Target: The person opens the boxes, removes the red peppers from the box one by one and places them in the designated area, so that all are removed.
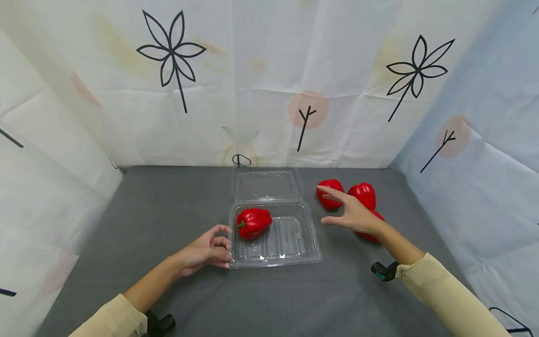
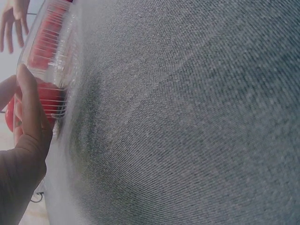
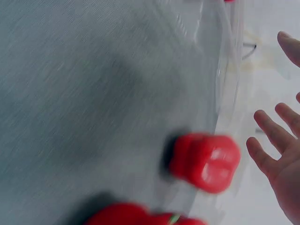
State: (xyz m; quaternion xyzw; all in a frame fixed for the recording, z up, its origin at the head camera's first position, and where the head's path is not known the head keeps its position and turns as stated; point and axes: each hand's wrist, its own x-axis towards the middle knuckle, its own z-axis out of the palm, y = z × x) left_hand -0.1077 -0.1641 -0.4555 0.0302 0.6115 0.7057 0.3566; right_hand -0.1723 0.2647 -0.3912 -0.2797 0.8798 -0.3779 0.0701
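A clear plastic clamshell container lies with its lid folded back away from me. One red bell pepper rests on its side in the left part of the tray, green stem to the left. My left hand grips the container's left rim; in the left wrist view the thumb and a finger meet at that edge. To the right, my right hand hovers with spread fingers, holding nothing. Near it are three more red peppers: one by the fingertips, another behind, a third partly hidden under the wrist.
Grey cloth covers the table. White printed curtains stand along the back and both sides. A dark strap-on device sits at each wrist, the right one below the sleeve cuff.
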